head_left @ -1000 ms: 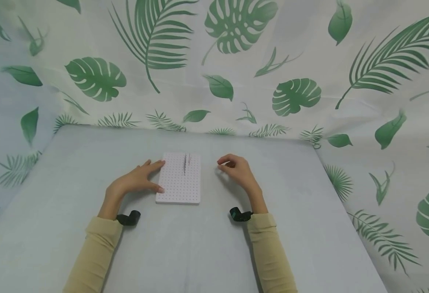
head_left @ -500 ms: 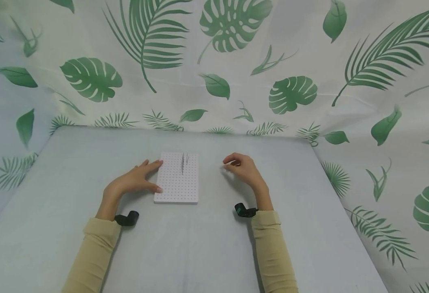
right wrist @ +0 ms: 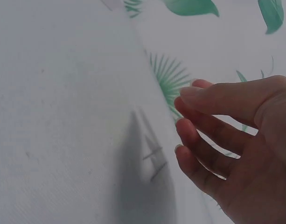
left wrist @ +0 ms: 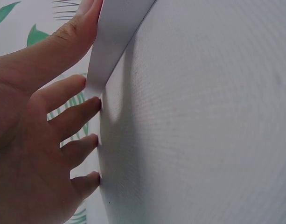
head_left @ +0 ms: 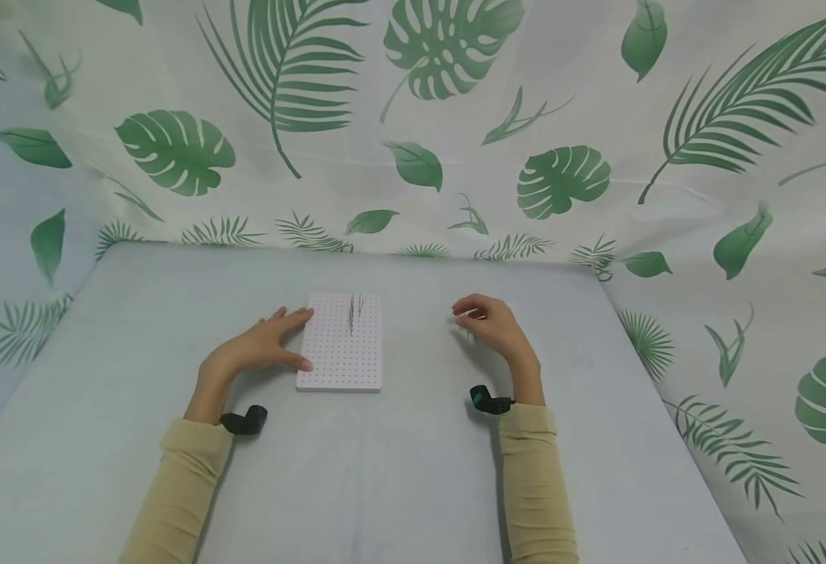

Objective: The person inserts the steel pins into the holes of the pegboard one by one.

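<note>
A white pegboard with a grid of small holes lies on the table. Several thin dark pins stand near its far end. My left hand is spread along the board's left side, thumb and index fingertip touching its edge. In the left wrist view the thumb presses against the board's side, while other fingertips rest on the table. To the right of the board, my right hand hovers with loosely bent fingers. Two thin dark sticks show beside its fingertips; whether it holds them I cannot tell.
A pale cloth covers the table. Behind and at both sides hangs a white curtain printed with green leaves. A small black camera sits on each wrist, the left camera and the right camera.
My right hand has moved rightward, away from the pegboard, with its fingers still bent. The left hand stays at the board's edge. The head view has shifted slightly.
</note>
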A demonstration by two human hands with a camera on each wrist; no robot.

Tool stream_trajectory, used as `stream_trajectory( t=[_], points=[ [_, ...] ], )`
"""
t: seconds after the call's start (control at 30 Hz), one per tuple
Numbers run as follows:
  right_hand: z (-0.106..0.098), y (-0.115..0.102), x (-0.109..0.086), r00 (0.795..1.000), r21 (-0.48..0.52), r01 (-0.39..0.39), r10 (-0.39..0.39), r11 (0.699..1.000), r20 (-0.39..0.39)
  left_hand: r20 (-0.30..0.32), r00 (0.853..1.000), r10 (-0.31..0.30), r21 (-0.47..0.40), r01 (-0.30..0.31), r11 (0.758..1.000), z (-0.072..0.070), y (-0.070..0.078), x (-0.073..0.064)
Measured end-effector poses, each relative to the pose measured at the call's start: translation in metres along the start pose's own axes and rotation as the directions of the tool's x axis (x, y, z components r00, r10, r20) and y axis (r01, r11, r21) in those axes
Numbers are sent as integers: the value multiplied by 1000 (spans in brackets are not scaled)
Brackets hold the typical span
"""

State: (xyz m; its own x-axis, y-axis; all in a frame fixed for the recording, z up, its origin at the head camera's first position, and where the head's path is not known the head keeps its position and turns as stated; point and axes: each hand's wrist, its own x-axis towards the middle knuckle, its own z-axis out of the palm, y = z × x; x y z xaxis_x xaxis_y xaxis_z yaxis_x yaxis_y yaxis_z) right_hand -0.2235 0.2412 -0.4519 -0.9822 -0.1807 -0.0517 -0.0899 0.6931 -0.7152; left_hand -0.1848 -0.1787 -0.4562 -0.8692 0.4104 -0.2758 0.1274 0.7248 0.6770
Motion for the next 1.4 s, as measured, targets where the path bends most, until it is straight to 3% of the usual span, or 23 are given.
stream_trajectory(
  t=[0.27, 0.53, 0.73, 1.4],
  points=[
    [-8, 8, -3, 1000, -2, -16, 16, 1000, 9, 2, 1000, -17, 4, 17, 1000, 0, -2, -1],
    [-13, 15, -6, 996, -48, -85, 85, 995, -3, -5, 1000, -22, 9, 22, 1000, 0, -2, 0],
    [-13, 16, -9, 990, -49, -133, 135, 990, 40, -2, 1000, -17, 4, 17, 1000, 1, -3, 1],
    [-8, 23, -5, 994, -125, -67, 77, 990, 72, -4, 1000, 4, -1, -4, 1000, 1, -2, 1]
  ],
)
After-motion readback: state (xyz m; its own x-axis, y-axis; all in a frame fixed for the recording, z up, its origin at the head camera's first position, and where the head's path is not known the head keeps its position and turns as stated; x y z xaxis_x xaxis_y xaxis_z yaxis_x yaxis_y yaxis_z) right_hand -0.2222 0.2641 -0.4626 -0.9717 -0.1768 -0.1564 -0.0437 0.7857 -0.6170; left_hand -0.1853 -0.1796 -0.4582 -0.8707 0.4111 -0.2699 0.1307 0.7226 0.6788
